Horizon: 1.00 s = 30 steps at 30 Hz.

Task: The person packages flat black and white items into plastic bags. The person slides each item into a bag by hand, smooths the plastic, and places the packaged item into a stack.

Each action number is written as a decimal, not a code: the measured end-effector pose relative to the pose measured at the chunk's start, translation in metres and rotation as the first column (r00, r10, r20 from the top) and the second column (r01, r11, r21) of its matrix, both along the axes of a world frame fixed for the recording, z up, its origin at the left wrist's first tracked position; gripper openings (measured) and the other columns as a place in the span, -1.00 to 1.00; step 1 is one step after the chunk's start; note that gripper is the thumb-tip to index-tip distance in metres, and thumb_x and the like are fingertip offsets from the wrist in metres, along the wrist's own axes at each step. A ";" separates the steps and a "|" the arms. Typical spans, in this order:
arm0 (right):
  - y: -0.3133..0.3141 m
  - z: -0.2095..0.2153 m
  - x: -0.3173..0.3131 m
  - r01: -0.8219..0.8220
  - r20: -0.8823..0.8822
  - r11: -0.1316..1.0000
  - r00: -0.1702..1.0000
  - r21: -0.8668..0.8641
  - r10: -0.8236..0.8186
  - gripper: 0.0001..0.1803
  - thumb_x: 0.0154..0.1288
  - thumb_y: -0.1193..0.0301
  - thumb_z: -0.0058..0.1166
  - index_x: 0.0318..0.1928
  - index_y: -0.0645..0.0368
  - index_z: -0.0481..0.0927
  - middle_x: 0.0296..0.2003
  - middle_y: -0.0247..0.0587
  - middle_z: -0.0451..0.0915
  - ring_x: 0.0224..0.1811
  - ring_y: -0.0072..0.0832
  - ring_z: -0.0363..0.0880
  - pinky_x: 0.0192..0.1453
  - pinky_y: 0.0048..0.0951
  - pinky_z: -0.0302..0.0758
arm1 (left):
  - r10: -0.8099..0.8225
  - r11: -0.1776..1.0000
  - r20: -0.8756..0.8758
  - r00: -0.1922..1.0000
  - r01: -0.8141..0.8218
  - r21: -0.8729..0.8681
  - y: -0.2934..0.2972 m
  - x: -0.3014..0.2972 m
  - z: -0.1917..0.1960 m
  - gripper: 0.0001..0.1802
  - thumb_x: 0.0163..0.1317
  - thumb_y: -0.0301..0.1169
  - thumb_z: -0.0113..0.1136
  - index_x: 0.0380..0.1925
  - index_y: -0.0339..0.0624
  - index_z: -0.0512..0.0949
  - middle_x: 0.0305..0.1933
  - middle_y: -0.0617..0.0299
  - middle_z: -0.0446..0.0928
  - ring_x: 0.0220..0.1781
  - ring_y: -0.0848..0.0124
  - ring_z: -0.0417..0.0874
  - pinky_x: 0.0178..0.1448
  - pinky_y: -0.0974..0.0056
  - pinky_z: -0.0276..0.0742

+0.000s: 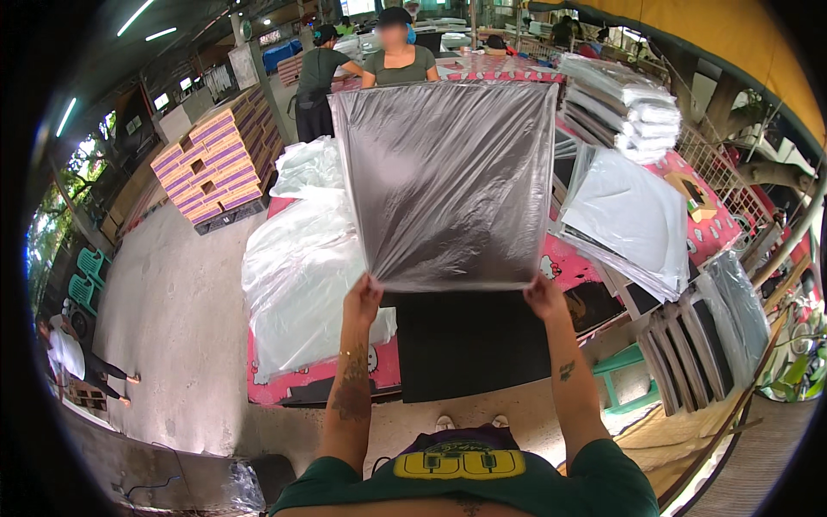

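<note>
A large dark flat panel in a clear plastic bag (452,189) is raised above the table, its near edge toward me. My left hand (365,297) pinches the bag's near left corner, and my right hand (544,295) pinches the near right corner. Below it, a bare black panel (469,349) lies at the table's near edge. To the left of my left hand sits a pile of clear plastic bags (306,267). Right of my right hand is a stack of panels with a pale sheet on top (629,207).
The table has a pink patterned cover (385,369). Wrapped panels (624,103) are piled at its far right, near an open cardboard box (692,196). More panels (689,353) stand upright at the right. Stacked boxes (220,155) stand on the left floor. A co-worker (398,60) faces me across the table.
</note>
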State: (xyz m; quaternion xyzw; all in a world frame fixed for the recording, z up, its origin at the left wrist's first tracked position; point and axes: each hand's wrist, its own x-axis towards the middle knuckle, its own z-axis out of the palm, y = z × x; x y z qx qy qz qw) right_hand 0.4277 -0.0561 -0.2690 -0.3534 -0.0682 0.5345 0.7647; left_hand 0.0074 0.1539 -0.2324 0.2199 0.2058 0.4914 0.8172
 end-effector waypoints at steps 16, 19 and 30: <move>-0.122 0.131 0.153 0.698 0.635 0.703 0.485 0.133 -0.601 -0.62 0.25 0.32 0.20 -0.09 0.40 0.51 -0.26 -0.27 0.57 -0.23 -0.55 0.45 -0.07 -0.51 0.39 | -0.144 0.848 -0.441 0.886 0.340 0.406 -0.061 0.284 0.103 -0.77 0.27 -0.31 0.17 -0.18 -0.21 0.52 -0.33 0.35 0.50 -0.30 0.60 0.49 -0.21 0.42 0.46; -0.171 0.124 0.218 0.760 0.540 0.644 0.508 0.085 -0.671 -0.47 0.23 0.35 0.22 0.09 0.46 0.40 -0.08 -0.12 0.54 -0.06 -0.46 0.46 0.13 -0.45 0.32 | -0.276 0.868 -0.443 0.853 0.419 0.266 -0.080 0.358 0.108 -0.78 0.25 -0.31 0.18 -0.22 -0.21 0.51 -0.38 0.27 0.53 -0.39 0.50 0.59 -0.29 0.34 0.57; -0.204 0.058 0.299 0.836 0.822 0.532 0.394 -0.134 -0.412 -0.45 0.22 0.33 0.20 0.08 0.53 0.43 -0.08 0.06 0.58 -0.09 -0.30 0.52 0.11 -0.36 0.37 | 0.021 0.924 -0.689 0.724 0.249 0.290 -0.103 0.276 0.054 -0.81 0.21 -0.39 0.17 -0.34 -0.34 0.57 -0.45 0.17 0.60 -0.49 0.46 0.65 -0.42 0.43 0.56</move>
